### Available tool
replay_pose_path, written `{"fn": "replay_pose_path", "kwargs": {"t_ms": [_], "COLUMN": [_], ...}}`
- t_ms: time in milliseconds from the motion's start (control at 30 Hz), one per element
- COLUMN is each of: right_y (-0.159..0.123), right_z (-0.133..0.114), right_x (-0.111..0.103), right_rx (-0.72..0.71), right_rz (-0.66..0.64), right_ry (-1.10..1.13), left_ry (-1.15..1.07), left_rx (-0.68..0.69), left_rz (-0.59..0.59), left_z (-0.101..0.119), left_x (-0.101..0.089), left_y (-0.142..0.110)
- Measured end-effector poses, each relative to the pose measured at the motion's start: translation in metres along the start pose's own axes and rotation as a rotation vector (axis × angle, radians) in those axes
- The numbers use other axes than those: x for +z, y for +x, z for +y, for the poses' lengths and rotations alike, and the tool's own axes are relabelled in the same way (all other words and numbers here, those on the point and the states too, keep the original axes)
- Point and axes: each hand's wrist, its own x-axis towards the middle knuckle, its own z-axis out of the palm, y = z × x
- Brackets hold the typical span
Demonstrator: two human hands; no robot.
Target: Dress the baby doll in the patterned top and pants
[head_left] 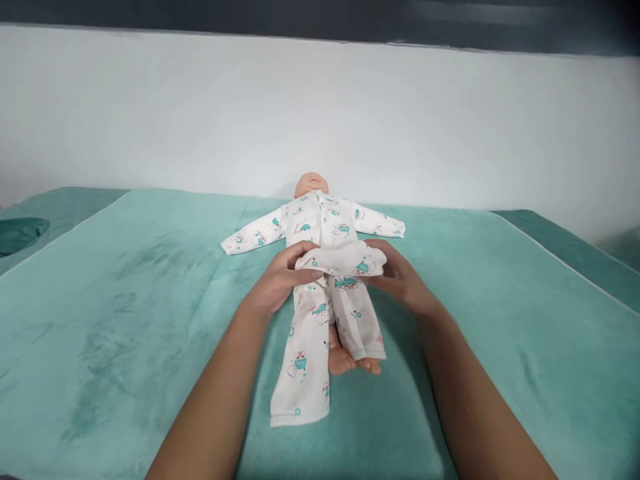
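Observation:
A baby doll [311, 185] lies on its back, head toward the wall, in a white printed long-sleeved top [300, 223] with both sleeves spread sideways. Above its lower body I hold a pair of matching white baby pants [307, 353] by the waistband. My left hand [284, 275] pinches the waistband's left end between thumb and fingers, and my right hand [397, 277] grips the right end. The pant legs hang toward me, the left one lying over the cover. Beside and below the right leg the doll's bare feet [343, 360] show; its legs are mostly hidden.
A light green plush cover [150, 320] spreads under the doll, with darker green areas [570, 247] at both sides. Behind the doll's head rises a white wall [320, 107] with a dark band [250, 17] along its top.

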Motion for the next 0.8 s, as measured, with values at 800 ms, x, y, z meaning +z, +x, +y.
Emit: {"fn": "replay_pose_path", "kwargs": {"t_ms": [800], "right_y": [0.039], "right_z": [-0.008], "right_x": [0.037], "right_rx": [0.217], "right_rz": [0.015], "right_ry": [0.607], "left_ry": [-0.353], "left_rx": [-0.057], "left_rz": [0.120], "left_z": [-0.016], "left_x": [0.001], "left_y": [0.014]}}
